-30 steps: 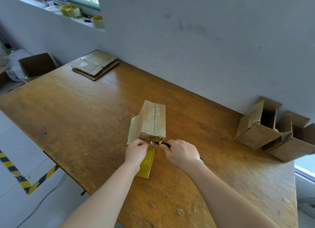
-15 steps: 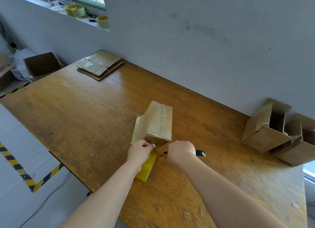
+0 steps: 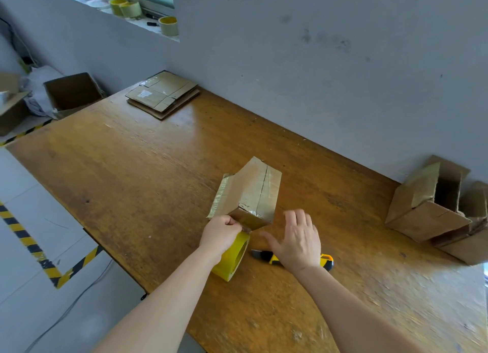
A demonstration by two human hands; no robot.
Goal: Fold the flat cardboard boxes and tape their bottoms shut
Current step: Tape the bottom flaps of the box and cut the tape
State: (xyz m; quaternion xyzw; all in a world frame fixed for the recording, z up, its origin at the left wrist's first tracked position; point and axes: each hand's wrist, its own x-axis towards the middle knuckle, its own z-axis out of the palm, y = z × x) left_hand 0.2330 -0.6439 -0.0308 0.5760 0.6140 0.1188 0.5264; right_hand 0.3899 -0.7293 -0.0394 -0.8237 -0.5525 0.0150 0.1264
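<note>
- Beyond the table's far left edge, an open carton (image 3: 71,93) stands on the floor, and three tape rolls (image 3: 126,7) sit on the windowsill above.
- Stack of flat cardboard boxes (image 3: 163,95) lies at the far left of the wooden table (image 3: 132,167), against the wall.
- Left hand (image 3: 221,233) has its fingers curled round the top of the yellow tape roll (image 3: 232,259), which stands on edge near the table's near edge, touching the folded box's near corner.
- Folded box (image 3: 250,194) rests mid-table, tilted, taped bottom seam facing up.
- Yellow-and-black utility knife (image 3: 264,255) lies flat on the table just right of the roll.
- Right hand (image 3: 298,239) hovers over the knife, fingers spread, holding nothing, just beside the box.
- Two finished boxes (image 3: 427,210) lie on their sides at the far right, against the wall, touching each other.
</note>
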